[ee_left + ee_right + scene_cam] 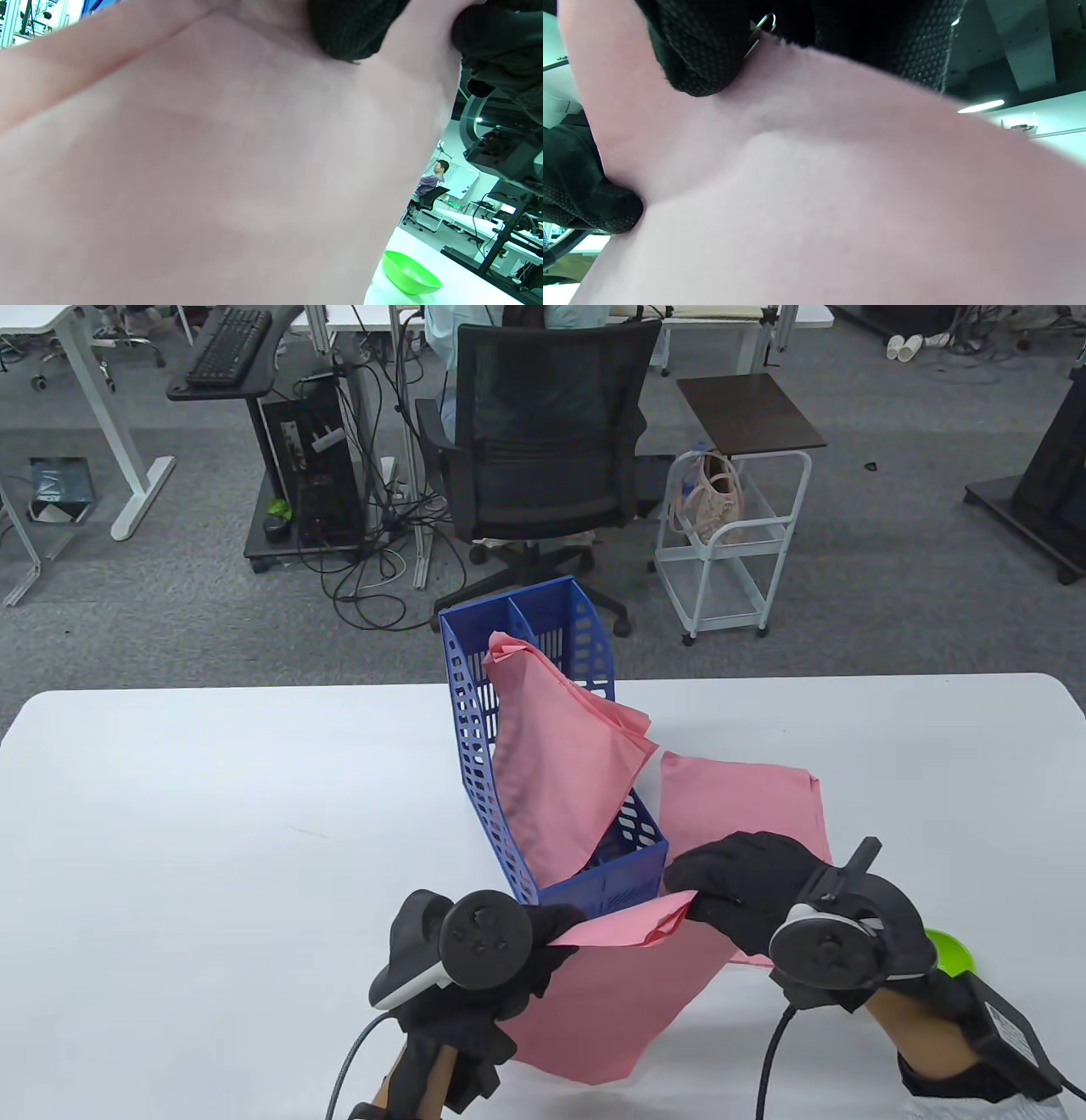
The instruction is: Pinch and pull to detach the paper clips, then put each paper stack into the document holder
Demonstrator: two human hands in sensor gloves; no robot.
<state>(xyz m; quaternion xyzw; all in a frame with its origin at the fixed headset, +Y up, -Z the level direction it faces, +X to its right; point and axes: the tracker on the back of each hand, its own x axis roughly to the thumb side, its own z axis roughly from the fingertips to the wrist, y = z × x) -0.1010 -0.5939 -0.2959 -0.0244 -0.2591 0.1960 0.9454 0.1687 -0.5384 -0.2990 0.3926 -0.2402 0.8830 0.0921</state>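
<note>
- My right hand (pixel 747 891) pinches a paper clip (pixel 761 31) at the top edge of the pink paper stack (pixel 611 993).
- My left hand (pixel 509 967) grips that edge's other end.
- The stack hangs over the surface (pixel 212 831); its top edge runs left-right, just before the blue document holder (pixel 475 755).

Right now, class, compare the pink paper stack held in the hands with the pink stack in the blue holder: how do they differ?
The held stack hangs from the left hand and right hand; the holder stack stands slumped in the blue document holder, untouched. The held stack carries a paper clip; none shows on the holder stack. Both are pink paper.
</note>
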